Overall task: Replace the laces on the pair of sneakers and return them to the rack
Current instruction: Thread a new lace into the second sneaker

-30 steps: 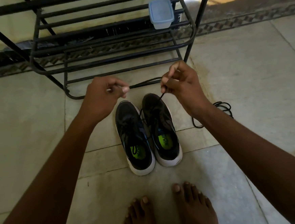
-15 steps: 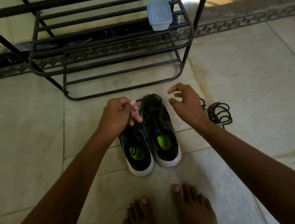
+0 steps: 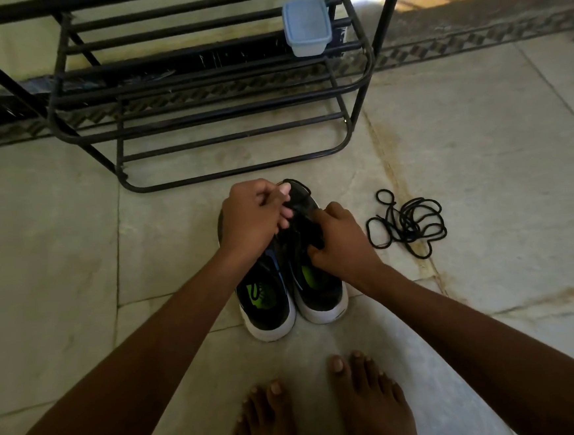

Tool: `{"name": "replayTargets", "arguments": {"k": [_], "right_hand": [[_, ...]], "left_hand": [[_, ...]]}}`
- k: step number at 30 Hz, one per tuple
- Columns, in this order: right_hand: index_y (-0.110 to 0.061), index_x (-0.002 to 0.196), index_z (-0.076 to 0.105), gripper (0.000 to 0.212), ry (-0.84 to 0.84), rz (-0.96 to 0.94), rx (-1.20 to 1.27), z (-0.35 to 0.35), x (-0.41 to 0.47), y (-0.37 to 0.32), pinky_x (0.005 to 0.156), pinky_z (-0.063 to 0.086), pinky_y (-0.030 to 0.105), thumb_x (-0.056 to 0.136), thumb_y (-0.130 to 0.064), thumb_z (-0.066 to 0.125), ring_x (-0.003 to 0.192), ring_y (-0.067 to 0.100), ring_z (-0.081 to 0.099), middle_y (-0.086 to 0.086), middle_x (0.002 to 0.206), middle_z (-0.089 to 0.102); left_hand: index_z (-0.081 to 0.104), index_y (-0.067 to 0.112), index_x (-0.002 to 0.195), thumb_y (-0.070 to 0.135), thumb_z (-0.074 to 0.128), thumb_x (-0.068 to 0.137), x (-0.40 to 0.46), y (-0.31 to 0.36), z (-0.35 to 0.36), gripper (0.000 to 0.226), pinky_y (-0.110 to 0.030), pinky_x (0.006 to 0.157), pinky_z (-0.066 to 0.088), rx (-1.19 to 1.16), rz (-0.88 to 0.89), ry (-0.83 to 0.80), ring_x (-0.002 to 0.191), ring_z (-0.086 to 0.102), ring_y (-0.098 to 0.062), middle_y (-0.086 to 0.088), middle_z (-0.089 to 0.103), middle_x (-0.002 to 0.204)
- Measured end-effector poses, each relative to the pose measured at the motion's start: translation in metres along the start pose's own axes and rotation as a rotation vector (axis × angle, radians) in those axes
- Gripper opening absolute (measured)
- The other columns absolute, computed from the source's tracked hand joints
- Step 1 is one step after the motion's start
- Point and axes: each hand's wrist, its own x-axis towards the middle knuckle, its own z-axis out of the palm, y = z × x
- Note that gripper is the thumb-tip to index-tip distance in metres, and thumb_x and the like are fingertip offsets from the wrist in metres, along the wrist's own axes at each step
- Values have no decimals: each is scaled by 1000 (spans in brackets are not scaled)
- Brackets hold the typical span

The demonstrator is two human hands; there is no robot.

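Note:
Two black sneakers with white soles and green insoles stand side by side on the floor, the left sneaker (image 3: 268, 301) and the right sneaker (image 3: 318, 283), toes towards the black metal rack (image 3: 202, 121). My left hand (image 3: 255, 220) hovers over the toes with its fingers curled, pinching a black lace near the right sneaker's toe. My right hand (image 3: 342, 244) grips the lacing area and tongue of the right sneaker. A loose black lace (image 3: 408, 223) lies coiled on the floor to the right.
A pale blue lidded plastic box (image 3: 306, 27) sits on a rack shelf at the right. My bare feet (image 3: 325, 410) stand just behind the sneakers. Stone floor tiles spread to both sides; a patterned border runs along the wall.
Both hands dropped from holding a lace stretched above the sneakers. My right hand let go, then closed on the right sneaker's lacing; my left hand moved over the toes.

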Motion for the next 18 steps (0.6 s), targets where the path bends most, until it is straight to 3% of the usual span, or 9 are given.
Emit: {"name": "replayTargets", "arguments": {"k": [4, 7, 14, 18], "right_hand": [[-14, 113, 65, 29, 75, -36, -70, 4, 5, -4, 59, 33, 23, 87, -23, 61, 86, 23, 54, -3, 87, 44], [-14, 110, 70, 23, 142, -11, 15, 5, 8, 0, 54, 25, 16, 90, -17, 60, 71, 18, 50, -2, 81, 48], [-15, 105, 74, 19, 164, 84, 175, 10, 13, 10, 65, 46, 22, 94, -20, 60, 79, 14, 63, 2, 92, 70], [-13, 104, 76, 16, 201, 203, 391, 9, 10, 13, 78, 53, 23, 93, -17, 67, 84, 9, 69, -1, 94, 75]], "left_hand": [[67, 4, 85, 4, 75, 91, 1, -4, 5, 10, -33, 63, 63, -157, -103, -18, 65, 76, -27, -15, 75, 74], [68, 1, 84, -1, 79, 86, 2, -9, 9, 11, -36, 69, 65, -113, -97, -10, 68, 77, -25, -18, 75, 77], [66, 12, 74, 2, 81, 84, 10, -33, 23, 21, -43, 76, 65, 7, -31, 8, 77, 78, -16, -7, 77, 83], [67, 18, 74, 7, 86, 80, 13, -43, 28, 23, -38, 80, 64, 128, 8, 43, 79, 75, -7, 2, 77, 83]]}}
